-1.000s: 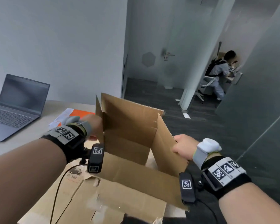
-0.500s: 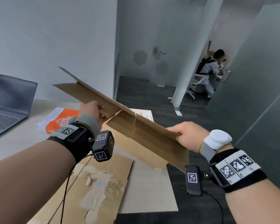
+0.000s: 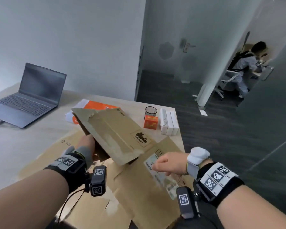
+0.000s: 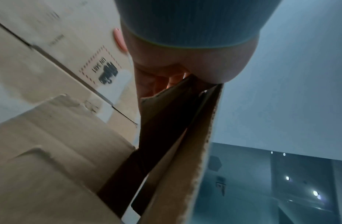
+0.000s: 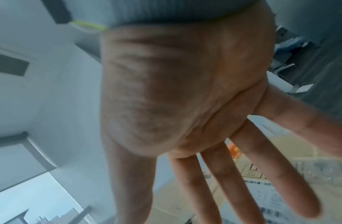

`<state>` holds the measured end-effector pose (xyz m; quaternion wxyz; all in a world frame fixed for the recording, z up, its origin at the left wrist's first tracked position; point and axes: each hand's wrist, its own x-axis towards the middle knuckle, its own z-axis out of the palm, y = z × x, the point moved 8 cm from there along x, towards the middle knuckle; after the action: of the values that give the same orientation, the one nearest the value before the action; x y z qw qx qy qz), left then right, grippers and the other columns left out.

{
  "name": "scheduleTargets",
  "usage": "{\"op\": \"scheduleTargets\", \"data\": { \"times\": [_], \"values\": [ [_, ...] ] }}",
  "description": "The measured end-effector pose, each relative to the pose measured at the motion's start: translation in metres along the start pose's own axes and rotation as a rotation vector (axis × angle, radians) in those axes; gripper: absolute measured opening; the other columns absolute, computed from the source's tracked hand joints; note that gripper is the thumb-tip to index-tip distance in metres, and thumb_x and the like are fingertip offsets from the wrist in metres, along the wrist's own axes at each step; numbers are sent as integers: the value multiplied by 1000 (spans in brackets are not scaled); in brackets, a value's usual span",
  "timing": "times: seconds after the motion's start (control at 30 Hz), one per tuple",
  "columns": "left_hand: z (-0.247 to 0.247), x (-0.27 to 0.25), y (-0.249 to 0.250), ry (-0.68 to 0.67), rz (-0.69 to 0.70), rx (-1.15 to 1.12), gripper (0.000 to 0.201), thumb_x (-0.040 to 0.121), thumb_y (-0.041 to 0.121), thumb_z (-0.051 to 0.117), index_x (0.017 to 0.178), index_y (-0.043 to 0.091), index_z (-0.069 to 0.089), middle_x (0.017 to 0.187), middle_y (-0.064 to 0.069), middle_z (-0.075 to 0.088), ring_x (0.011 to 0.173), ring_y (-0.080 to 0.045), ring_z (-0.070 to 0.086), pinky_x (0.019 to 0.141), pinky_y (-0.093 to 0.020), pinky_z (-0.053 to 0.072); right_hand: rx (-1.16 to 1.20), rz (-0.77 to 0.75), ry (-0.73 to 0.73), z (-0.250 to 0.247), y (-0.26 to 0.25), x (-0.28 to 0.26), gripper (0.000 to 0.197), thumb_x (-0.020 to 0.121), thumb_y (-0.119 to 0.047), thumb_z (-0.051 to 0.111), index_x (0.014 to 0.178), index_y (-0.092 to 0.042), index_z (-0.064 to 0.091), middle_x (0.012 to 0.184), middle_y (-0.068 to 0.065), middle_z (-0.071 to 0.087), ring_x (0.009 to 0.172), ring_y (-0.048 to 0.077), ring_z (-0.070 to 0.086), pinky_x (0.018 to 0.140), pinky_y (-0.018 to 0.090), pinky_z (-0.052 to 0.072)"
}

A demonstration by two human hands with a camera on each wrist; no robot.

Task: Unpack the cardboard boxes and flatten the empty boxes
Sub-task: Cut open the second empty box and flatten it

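Your right hand (image 3: pixel 168 164) has let go of the folded box (image 3: pixel 116 134), fingers spread; your left hand's (image 3: pixel 87 146) grip alone holds its near edge, tilted above flattened cardboard (image 3: pixel 139 195) on the desk (image 3: pixel 15 146).

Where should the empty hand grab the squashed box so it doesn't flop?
Probably the low free corner of the flattened box, from the right. The left hand pinches its left edge only, so that tilted end sags toward the open right hand.

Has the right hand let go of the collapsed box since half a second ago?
Yes. The right hand has left the collapsed box and sits lower, over flat cardboard on the table; only the left hand grips it.
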<state>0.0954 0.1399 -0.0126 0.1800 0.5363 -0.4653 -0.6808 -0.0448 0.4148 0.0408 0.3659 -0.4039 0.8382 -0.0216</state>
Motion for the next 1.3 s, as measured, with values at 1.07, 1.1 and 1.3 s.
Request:
{"op": "scheduleTargets", "data": {
  "times": [1.07,1.1,1.3],
  "values": [
    [-134,231,-53,-35,129,1297,42,86,35,68,121,15,59,126,-7,47,87,-28,56,77,-37,49,38,441,-64,125,-29,227,77,92,-49,50,158,-39,13,165,10,11,141,38,38,108,49,44],
    [-134,236,-52,-46,138,1292,44,80,43,71,116,20,60,122,-5,47,83,-26,56,78,-38,51,40,466,-66,125,-29,230,76,91,-49,49,158,-40,14,163,11,12,138,39,42,107,49,46],
    [-141,261,-54,-66,207,1157,17,88,39,63,104,33,63,120,-1,53,86,-23,52,80,-34,46,7,561,-65,125,-38,236,78,90,-54,51,157,-38,15,161,11,13,131,38,48,103,46,48]
  ]
}}
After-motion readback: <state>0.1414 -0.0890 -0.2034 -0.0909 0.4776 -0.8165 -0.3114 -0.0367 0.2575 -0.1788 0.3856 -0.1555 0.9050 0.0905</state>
